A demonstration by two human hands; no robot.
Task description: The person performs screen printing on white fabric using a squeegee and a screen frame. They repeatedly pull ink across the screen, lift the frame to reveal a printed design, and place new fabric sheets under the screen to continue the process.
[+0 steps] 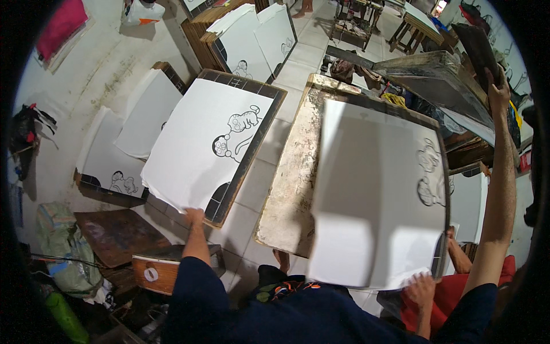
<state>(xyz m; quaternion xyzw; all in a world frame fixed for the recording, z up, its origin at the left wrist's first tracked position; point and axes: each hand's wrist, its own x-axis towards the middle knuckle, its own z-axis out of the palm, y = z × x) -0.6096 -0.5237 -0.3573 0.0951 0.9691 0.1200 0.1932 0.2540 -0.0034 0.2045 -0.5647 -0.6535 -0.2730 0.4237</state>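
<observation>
At the lower edge of a white sheet (189, 132), printed with black cartoon animals, is my left hand (193, 216). Its fingers close on the sheet's near corner, partly hidden there. Beneath the sheet lies a dark-edged board (220, 200). My right arm reaches up the right side, and my right hand (497, 92) grips the dark edge of a raised printing screen frame (476, 49). Between my arms, another printed white sheet (349, 172) covers a board on a worn, stained table (292, 178). A shadow falls across this sheet.
A co-worker in red (504, 275) is close at the right; a hand (422, 288) touches the middle sheet's near corner. Further boards with printed sheets (109, 155) lean along the left wall. A wooden box (154, 272) and bags (60, 241) sit lower left.
</observation>
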